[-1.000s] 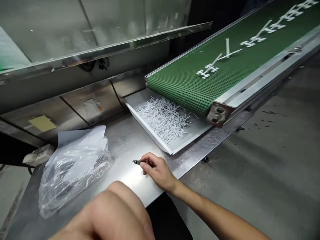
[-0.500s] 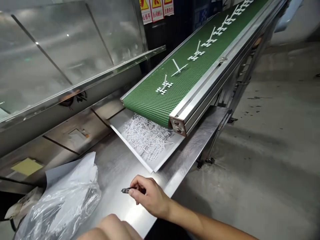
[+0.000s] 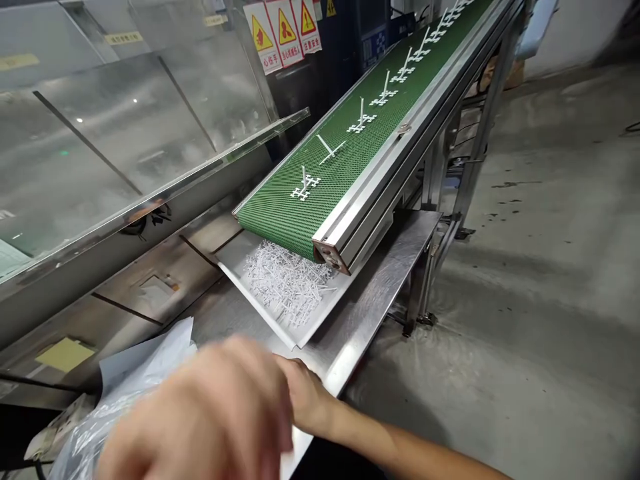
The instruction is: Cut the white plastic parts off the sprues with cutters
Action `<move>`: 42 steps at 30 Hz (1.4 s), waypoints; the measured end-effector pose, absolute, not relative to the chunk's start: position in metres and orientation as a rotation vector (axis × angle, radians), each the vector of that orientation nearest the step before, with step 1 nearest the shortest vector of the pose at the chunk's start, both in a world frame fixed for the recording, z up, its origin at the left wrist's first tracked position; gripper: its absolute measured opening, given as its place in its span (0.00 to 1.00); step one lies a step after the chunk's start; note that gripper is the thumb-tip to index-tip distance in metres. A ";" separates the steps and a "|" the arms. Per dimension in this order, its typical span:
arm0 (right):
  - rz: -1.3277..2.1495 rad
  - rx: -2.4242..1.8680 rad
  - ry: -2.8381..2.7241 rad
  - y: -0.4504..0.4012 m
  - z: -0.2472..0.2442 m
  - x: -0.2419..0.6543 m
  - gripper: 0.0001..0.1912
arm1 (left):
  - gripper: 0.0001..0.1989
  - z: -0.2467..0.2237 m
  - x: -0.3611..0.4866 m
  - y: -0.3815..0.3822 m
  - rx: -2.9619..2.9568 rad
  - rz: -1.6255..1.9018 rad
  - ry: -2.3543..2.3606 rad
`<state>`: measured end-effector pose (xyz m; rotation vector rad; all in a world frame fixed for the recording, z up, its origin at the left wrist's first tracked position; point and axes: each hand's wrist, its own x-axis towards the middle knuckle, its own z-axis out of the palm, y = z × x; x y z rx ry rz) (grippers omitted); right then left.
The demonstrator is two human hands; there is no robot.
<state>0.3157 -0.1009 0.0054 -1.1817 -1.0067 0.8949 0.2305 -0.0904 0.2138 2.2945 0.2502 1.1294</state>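
Observation:
My left hand (image 3: 200, 413), large and blurred close to the camera, has its fingers curled down into a fist; whatever it may hold is hidden. Just behind it, my right hand (image 3: 307, 397) reaches in from the lower right over the steel table (image 3: 365, 300). The left hand covers its fingertips and the small black tool that it gripped half a second ago; its visible knuckles keep the same bent pose. Beyond both hands, a white tray (image 3: 300, 339) holds a heap of small white plastic pieces (image 3: 285, 283) under the conveyor's lower end.
A green conveyor belt (image 3: 280, 220) slopes up to the right, carrying a row of white moulded sprues (image 3: 306, 189). A clear plastic bag (image 3: 95, 427) lies at lower left. A metal machine edge (image 3: 200, 180) runs along the left. Warning signs (image 3: 284, 33) hang behind.
My left hand has risen and now covers the right fingers and the black tool. The view has shifted, and the sprues have come down the belt slightly. The right arm stays nearly in place.

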 end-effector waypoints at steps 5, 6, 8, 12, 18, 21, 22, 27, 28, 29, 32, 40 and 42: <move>0.923 -1.228 -1.045 -0.100 0.002 0.315 0.08 | 0.11 0.246 0.330 -0.041 2.388 1.309 -0.141; 0.924 -1.233 -1.056 -0.099 0.001 0.315 0.09 | 0.13 0.253 0.351 -0.028 2.475 1.272 -0.169; 0.921 -1.242 -1.073 -0.100 0.001 0.316 0.10 | 0.16 0.267 0.389 -0.005 2.596 1.188 -0.172; 0.924 -1.244 -1.088 -0.101 0.004 0.318 0.10 | 0.17 0.279 0.446 0.021 2.696 0.978 -0.206; 0.931 -1.245 -1.077 -0.102 0.005 0.317 0.10 | 0.02 0.272 0.499 0.044 2.736 0.821 -0.125; 0.918 -1.237 -1.070 -0.102 0.003 0.316 0.10 | 0.02 0.277 0.495 0.049 2.810 0.880 -0.074; 0.916 -1.232 -1.068 -0.102 0.002 0.316 0.10 | 0.03 0.281 0.484 0.047 2.848 0.909 -0.044; 0.947 -1.172 -1.041 -0.101 -0.006 0.318 0.14 | 0.05 0.272 0.349 0.015 3.008 1.035 0.284; 0.959 -1.154 -1.030 -0.100 -0.008 0.319 0.16 | 0.07 0.260 0.311 0.004 3.029 1.004 0.344; 0.971 -1.136 -1.017 -0.100 -0.010 0.320 0.18 | 0.08 0.244 0.272 -0.008 3.006 0.965 0.408; 1.022 -1.093 -0.979 -0.099 -0.015 0.325 0.24 | 0.12 0.180 0.166 -0.038 2.832 0.787 0.623; 1.190 -1.088 -1.187 -0.085 -0.005 0.307 0.23 | 0.10 0.038 0.014 -0.027 2.261 0.887 1.218; 1.213 -1.144 -1.350 -0.072 0.005 0.293 0.21 | 0.08 0.022 0.001 -0.016 2.181 0.957 1.257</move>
